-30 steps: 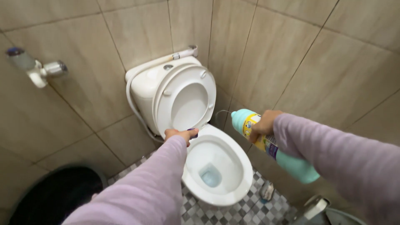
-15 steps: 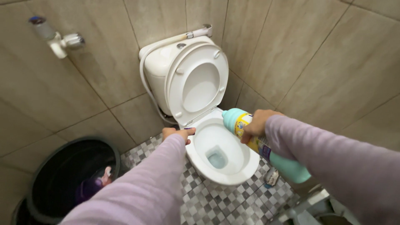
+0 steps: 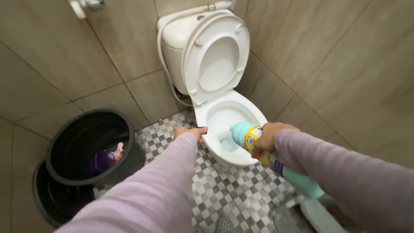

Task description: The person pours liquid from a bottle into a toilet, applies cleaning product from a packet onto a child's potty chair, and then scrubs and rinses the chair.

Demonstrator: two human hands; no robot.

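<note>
My right hand (image 3: 266,137) wrapped the teal bottle (image 3: 276,159) near its neck; smooth plastic, likely slippery. Left hand (image 3: 189,131) pinched something small.

- Toilet (image 3: 236,113): white.
- Bottle (image 3: 276,159): turquoise, yellow-and-purple label.
- Sleeves (image 3: 164,181): lilac.
- Bucket (image 3: 60,142): black.
- Floor (image 3: 233,194): grey-and-white checks.
- Wall tiles (image 3: 345,77): beige.
</note>
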